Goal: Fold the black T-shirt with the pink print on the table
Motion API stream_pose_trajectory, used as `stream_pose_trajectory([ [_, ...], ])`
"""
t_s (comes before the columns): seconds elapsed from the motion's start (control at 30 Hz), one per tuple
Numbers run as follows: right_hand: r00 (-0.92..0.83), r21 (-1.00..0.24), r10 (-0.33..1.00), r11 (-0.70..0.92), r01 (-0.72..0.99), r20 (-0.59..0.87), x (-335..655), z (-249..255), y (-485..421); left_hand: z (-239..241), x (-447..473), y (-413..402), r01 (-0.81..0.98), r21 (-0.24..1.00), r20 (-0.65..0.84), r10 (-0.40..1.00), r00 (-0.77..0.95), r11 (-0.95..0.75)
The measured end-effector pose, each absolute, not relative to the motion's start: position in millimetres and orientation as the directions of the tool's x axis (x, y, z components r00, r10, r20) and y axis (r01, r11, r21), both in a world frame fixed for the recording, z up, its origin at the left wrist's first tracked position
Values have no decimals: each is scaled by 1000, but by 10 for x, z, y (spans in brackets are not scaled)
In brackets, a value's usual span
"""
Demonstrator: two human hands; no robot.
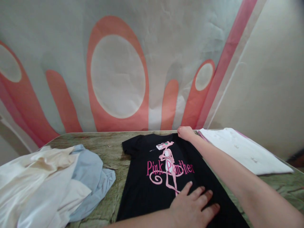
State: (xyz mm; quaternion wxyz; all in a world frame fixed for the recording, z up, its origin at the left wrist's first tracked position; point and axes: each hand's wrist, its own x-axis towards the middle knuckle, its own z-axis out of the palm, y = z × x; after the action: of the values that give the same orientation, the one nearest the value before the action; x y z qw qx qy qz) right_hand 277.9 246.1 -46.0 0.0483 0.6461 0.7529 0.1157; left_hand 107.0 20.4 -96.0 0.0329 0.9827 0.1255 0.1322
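Observation:
A black T-shirt with a pink cartoon panther and "Pink Panther" lettering lies spread on the table, its neck end toward the far edge. Flat on the lower front of the shirt rests my left hand, fingers spread. My right hand reaches to the shirt's far right shoulder, its fingers closed on the fabric there. That forearm hides the shirt's right sleeve.
On the left lies a loose heap of cream and light blue clothes. Folded white garments are stacked at the right. The wood-patterned table ends at a printed backdrop.

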Motion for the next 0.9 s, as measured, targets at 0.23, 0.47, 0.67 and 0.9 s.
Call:
stream_pose_trajectory([
  [0.23,-139,132,989,131,983,48,2812,-522,2532,-1050,1080,223,235,37,268,236,934,-971],
  [0.47,-172,30,985,172,985,-23,3241,-349,2521,-1011,1085,216,240,84,250,253,935,-967],
  [0.67,-172,27,985,173,985,-22,3353,-420,2381,-969,1084,224,230,155,216,261,941,-961],
  [0.9,-108,81,994,105,991,32,3283,-564,2357,-1024,1080,239,217,142,245,247,938,-966],
])
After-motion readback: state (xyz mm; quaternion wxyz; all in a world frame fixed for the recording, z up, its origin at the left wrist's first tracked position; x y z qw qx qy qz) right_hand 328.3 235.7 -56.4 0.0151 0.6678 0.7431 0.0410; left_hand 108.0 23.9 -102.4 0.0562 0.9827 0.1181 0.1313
